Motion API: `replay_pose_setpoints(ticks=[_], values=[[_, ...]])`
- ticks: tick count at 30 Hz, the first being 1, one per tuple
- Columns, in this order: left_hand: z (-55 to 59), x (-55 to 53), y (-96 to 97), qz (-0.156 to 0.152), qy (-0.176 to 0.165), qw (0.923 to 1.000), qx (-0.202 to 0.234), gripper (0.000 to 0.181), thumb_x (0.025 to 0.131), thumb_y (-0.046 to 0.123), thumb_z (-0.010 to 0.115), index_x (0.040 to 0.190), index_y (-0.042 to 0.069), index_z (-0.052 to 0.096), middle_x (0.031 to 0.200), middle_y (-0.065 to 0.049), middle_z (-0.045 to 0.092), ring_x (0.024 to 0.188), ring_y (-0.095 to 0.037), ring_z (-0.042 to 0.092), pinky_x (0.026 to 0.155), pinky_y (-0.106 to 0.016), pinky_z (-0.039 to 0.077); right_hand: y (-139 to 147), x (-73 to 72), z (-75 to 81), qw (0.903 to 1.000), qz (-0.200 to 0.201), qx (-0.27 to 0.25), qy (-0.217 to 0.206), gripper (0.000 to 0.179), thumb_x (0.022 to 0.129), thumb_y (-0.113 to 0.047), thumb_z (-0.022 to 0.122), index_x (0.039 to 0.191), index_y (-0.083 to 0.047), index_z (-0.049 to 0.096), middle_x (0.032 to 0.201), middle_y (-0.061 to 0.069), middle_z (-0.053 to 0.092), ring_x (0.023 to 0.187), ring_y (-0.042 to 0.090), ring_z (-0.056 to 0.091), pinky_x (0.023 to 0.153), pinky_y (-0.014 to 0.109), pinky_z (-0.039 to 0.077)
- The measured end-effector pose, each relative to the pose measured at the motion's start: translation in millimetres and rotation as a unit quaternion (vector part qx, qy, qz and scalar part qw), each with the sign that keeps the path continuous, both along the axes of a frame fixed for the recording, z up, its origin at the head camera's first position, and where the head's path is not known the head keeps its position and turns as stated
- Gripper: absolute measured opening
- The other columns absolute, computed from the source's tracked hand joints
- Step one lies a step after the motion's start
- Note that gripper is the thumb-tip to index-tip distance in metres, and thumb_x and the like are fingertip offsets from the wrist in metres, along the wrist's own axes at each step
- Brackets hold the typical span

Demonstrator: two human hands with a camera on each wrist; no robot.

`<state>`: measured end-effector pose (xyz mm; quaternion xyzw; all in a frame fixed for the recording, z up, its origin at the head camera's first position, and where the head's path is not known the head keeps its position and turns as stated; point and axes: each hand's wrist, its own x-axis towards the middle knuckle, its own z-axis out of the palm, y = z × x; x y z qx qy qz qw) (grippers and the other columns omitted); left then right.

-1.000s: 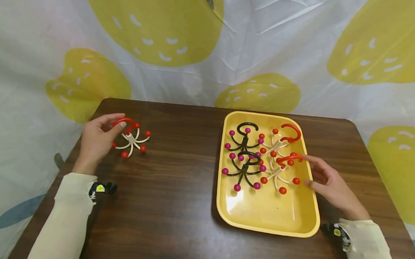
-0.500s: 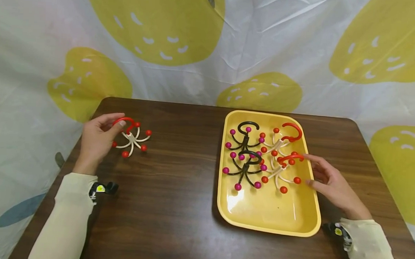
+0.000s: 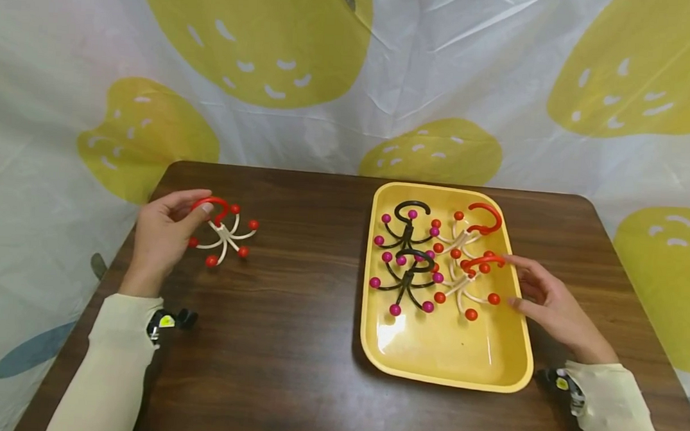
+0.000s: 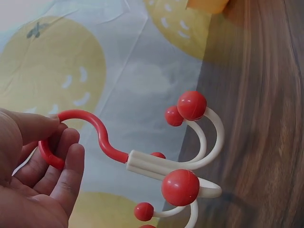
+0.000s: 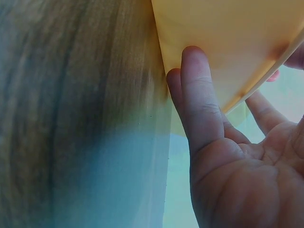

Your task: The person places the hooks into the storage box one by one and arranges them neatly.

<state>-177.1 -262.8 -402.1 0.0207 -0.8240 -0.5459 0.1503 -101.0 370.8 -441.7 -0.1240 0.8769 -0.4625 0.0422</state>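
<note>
A hook hanger (image 3: 224, 231) with a red top hook, cream curved arms and red ball tips hangs from my left hand (image 3: 162, 233) at the table's left side. Thumb and fingers pinch its red hook (image 4: 102, 133) in the left wrist view, arms spreading away from the palm. My right hand (image 3: 555, 308) holds the right edge of a yellow tray (image 3: 443, 358). Its thumb and index fingertip lie over the rim, and other fingers (image 5: 197, 71) press the outer wall. Two similar red-and-cream hangers (image 3: 463, 282) lie in the tray close to that hand.
Two black hangers (image 3: 407, 279) with magenta ball tips lie in the tray's left half, arms overlapping the red ones. The tray stands on a dark wooden table (image 3: 282, 328). A lemon-printed cloth (image 3: 302, 136) hangs along the back and sides.
My left hand has shifted the red-and-cream hanger slightly right and toward me over the last half second. The right hand and the tray have stayed in place.
</note>
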Motion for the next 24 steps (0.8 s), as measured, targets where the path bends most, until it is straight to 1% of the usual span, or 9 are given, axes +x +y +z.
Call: replay_pose_setpoints(ticks=[3,6,9,13,18,24], values=[[4.0,3.8,4.2,-0.002,0.006,1.0000,0.005,0.031,0.096,0.022,0.081,0.124,0.008,0.079,0.096,0.024,0.077,0.087,0.007,0.072,0.077,-0.010,0.054,-1,-0.5,1.0,1.0000,-0.001,0.004,0.001,0.071,0.092,0.006,0.071,0.157,-0.012,0.047,0.131,-0.007,0.060,0.111,-0.008,0.065,0.083,0.018,0.060],[8.2,6.9,8.8,-0.009,0.014,0.9998,0.011,0.029,0.096,0.019,0.081,0.122,0.007,0.079,0.095,0.026,0.076,0.089,0.006,0.073,0.078,-0.010,0.054,-1,-0.4,1.8,1.0000,-0.001,0.005,0.000,0.071,0.092,0.006,0.071,0.157,-0.012,0.047,0.130,-0.007,0.061,0.110,-0.008,0.065,0.082,0.018,0.060],[11.3,9.1,13.5,-0.023,0.026,0.9991,0.026,0.029,0.095,0.013,0.080,0.122,0.003,0.078,0.095,0.024,0.076,0.088,0.005,0.073,0.078,-0.011,0.055,-1,-0.5,2.4,1.0000,0.000,0.005,-0.002,0.071,0.093,0.006,0.071,0.157,-0.012,0.047,0.128,-0.007,0.061,0.110,-0.007,0.065,0.082,0.019,0.060],[14.1,12.4,19.8,-0.042,0.042,0.9974,0.041,0.029,0.096,0.012,0.080,0.122,-0.001,0.077,0.097,0.022,0.077,0.086,0.004,0.075,0.076,-0.012,0.057,-1,-0.1,2.5,1.0000,-0.002,0.004,-0.006,0.071,0.093,0.005,0.071,0.157,-0.013,0.046,0.126,-0.006,0.062,0.109,-0.007,0.066,0.082,0.019,0.061],[16.8,17.2,27.6,-0.058,0.048,0.9961,0.046,0.029,0.096,0.011,0.079,0.122,-0.002,0.076,0.098,0.019,0.078,0.088,0.003,0.076,0.076,-0.013,0.057,-2,-0.2,1.7,1.0000,0.001,-0.002,-0.007,0.071,0.093,0.005,0.071,0.157,-0.013,0.046,0.129,-0.007,0.061,0.110,-0.006,0.066,0.081,0.020,0.061],[18.8,20.1,39.1,-0.077,0.058,0.9928,0.071,0.027,0.095,0.006,0.079,0.120,-0.004,0.076,0.097,0.018,0.080,0.087,0.001,0.076,0.071,-0.013,0.056,-1,-0.6,2.0,0.9999,0.004,-0.009,-0.006,0.070,0.093,0.007,0.070,0.157,-0.012,0.046,0.126,-0.007,0.063,0.109,-0.004,0.067,0.081,0.021,0.061]])
